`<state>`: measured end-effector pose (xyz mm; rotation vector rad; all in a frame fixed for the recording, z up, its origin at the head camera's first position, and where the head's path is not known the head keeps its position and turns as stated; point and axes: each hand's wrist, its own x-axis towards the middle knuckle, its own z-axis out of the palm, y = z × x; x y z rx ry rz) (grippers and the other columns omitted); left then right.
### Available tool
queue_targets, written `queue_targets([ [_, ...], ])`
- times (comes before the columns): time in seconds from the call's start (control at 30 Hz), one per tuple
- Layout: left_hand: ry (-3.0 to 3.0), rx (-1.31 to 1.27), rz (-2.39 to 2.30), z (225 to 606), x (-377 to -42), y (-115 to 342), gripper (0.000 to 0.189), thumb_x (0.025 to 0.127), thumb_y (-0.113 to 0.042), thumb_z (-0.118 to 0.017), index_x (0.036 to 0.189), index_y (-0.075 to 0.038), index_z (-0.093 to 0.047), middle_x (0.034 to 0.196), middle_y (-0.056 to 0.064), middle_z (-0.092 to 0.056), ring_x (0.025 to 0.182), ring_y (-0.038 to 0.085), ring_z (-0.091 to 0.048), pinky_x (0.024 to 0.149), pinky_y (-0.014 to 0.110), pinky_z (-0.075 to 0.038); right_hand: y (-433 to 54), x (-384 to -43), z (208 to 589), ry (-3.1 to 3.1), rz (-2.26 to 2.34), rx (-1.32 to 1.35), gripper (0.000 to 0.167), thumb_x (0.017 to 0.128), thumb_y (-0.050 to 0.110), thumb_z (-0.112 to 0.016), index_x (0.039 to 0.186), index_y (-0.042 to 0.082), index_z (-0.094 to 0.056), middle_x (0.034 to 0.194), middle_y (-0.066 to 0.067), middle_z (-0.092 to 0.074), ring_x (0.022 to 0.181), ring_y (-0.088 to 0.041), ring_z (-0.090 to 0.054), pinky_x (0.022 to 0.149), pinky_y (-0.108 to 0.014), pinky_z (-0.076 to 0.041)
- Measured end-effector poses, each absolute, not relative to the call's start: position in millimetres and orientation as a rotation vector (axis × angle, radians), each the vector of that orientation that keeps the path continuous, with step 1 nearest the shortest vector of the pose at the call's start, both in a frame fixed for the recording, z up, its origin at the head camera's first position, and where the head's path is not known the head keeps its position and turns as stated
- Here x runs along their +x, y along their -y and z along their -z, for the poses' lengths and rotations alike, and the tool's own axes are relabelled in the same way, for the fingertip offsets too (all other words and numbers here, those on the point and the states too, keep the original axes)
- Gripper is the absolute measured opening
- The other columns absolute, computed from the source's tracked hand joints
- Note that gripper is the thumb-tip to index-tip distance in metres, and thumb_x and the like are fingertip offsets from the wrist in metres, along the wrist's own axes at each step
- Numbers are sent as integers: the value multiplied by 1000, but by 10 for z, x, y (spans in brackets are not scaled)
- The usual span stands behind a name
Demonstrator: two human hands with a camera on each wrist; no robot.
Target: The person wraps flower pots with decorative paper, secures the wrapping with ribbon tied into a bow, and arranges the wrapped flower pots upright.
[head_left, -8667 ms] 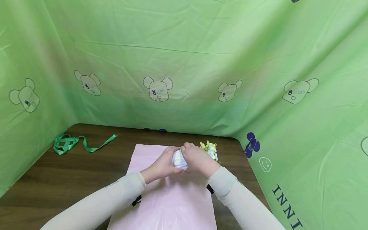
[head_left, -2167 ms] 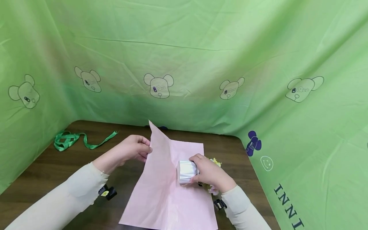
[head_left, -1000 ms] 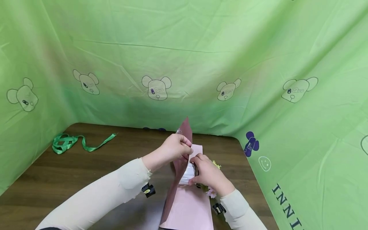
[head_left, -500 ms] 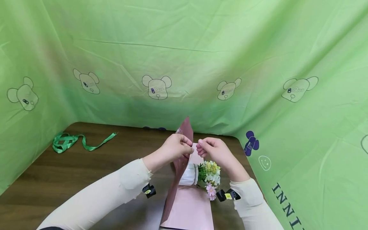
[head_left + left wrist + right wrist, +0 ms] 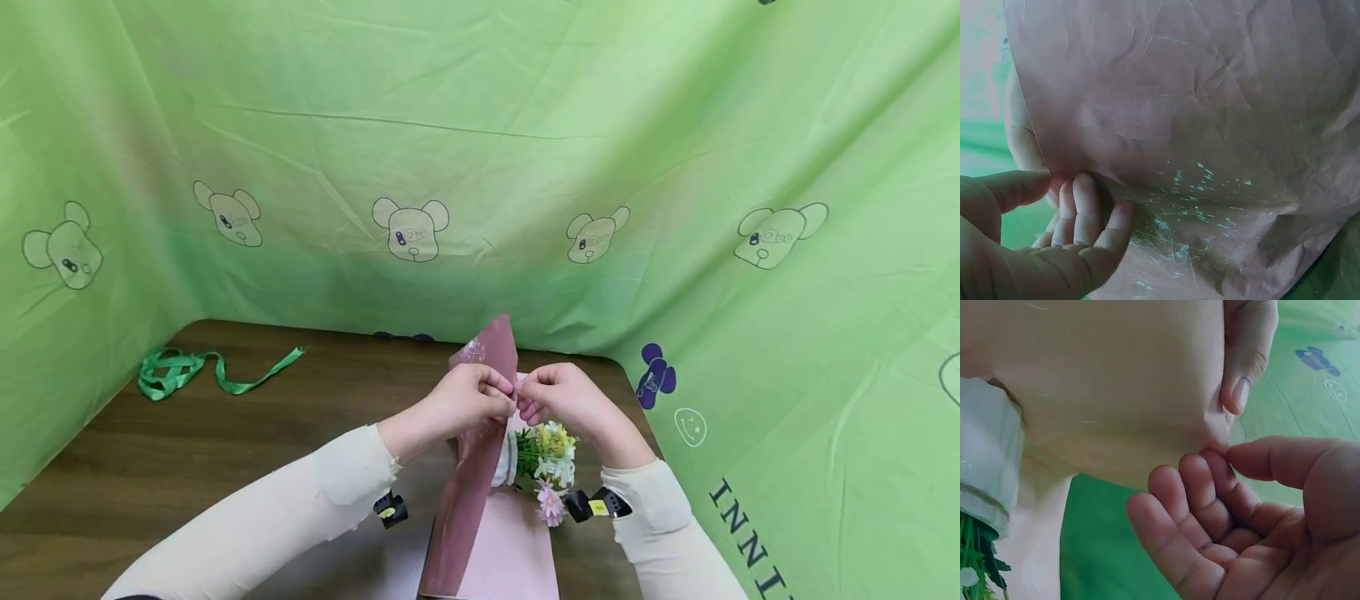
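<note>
A sheet of pink wrapping paper point(image 5: 468, 517) is folded up from its left side, the raised part leaning over a white pot point(image 5: 504, 468) that lies on its side. Yellow, white and pink flowers point(image 5: 553, 467) stick out of the pot to the right. My left hand point(image 5: 474, 400) pinches the raised edge of the paper; scratchy shiny marks show on the sheet in the left wrist view. Just beside it, my right hand point(image 5: 572, 402) pinches the same edge between thumb and forefinger point(image 5: 1210, 464). The raised paper hides much of the pot in the head view.
A loose green ribbon point(image 5: 171, 371) lies at the far left of the brown wooden table point(image 5: 247, 467). Green cloth point(image 5: 480, 125) with printed bear heads hangs behind the table and along both sides.
Earlier both hands held the pot over the flat paper. The left hand then lifted the paper rightward; the right hand let go of the pot and took the paper's edge.
</note>
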<state>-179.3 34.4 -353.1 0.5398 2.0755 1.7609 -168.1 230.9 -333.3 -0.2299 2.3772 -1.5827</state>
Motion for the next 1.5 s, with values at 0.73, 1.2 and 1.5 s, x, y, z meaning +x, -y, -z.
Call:
queue_targets([
  [0.73,-2715,1249,-861,4097,-1939,-199,14,81,-7,-82,89,-11,-72,86,-2,-69,81,10,-57,78,27,-52,-2669,-1679,3507,-2400,1511,-143,20,98,6,-59,94,-12,-65,79,-13,-69,69,-18,-68,72,-39,-62],
  [1.2,-2821,1331,-701,4195,-1927,-267,11,83,-13,-82,85,-17,-71,80,-11,-65,78,7,-55,76,24,-51,-2904,-1664,3877,-2350,1559,-57,23,99,6,-56,101,-15,-64,80,-10,-70,70,-18,-69,73,-42,-63],
  [1.5,-2861,1384,-540,4180,-1918,-306,15,81,-10,-80,76,-20,-70,72,-14,-60,73,8,-51,68,22,-46,-2882,-1617,3968,-2392,1593,-6,20,99,6,-58,99,-13,-64,79,-8,-68,69,-18,-67,69,-39,-62],
])
